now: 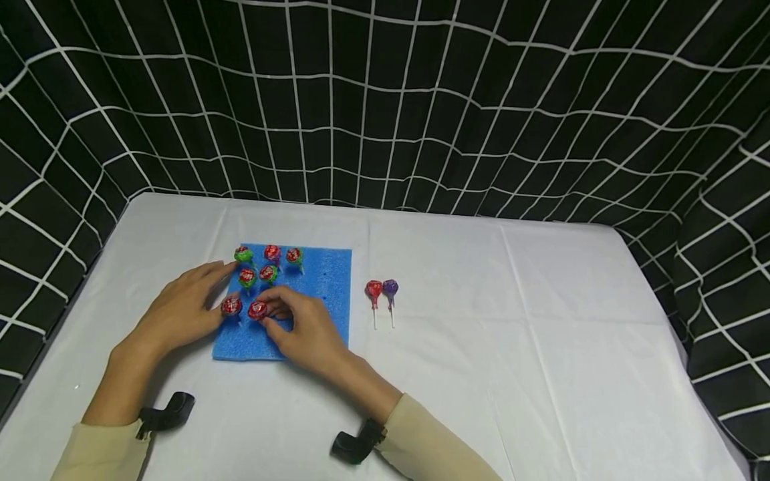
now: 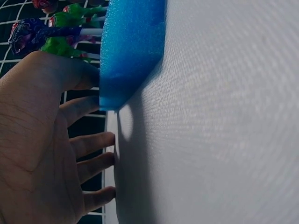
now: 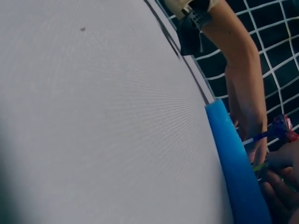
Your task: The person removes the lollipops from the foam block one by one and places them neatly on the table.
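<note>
No legible text, labels or numbers anywhere

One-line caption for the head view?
Right hand pinches a red lollipop on blue foam; left hand rests alongside.

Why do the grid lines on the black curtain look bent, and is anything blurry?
Head view: wide lens bows the curtain grid; light is even. Left wrist view: left hand close and soft, shadow beside the foam block. Right wrist view: tablecloth blurred near the lens.
</note>
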### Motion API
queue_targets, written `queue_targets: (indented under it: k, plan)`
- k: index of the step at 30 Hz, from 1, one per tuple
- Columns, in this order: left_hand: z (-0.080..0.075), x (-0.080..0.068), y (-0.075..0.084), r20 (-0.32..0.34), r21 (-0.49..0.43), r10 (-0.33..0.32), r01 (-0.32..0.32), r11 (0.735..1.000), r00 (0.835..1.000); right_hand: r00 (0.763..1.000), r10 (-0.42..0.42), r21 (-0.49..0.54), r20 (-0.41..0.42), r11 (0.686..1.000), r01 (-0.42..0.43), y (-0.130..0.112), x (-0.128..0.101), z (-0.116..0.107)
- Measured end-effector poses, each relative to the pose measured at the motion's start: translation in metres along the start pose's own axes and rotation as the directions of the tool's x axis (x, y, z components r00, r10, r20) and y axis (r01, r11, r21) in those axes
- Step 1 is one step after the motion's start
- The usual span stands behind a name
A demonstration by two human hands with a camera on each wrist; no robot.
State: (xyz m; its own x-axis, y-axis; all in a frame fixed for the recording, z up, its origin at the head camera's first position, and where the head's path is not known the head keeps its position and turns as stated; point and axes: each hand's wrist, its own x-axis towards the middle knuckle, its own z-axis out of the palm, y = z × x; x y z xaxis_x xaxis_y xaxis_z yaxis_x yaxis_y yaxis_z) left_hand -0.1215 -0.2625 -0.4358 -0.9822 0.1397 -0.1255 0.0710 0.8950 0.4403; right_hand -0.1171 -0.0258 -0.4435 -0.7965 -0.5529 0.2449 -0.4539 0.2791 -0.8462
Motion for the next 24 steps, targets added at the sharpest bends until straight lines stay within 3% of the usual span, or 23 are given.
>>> queue_targets:
  k: [18, 24]
  plan:
    - [-0.0035, 0.0003, -0.0029, 0.012, 0.03, 0.015, -0.016, 0.999, 1.0, 0.991, -0.1, 0.109, -0.089, 0.988, 0.11, -0.0029, -0.0036, -0.0002]
    - [-0.0009, 0.0007, -0.0029, 0.009, 0.023, 0.021, -0.021, 1.0, 1.0, 0.993, -0.083, 0.125, -0.086, 0.988, 0.093, -0.0055, -0.0083, -0.0028]
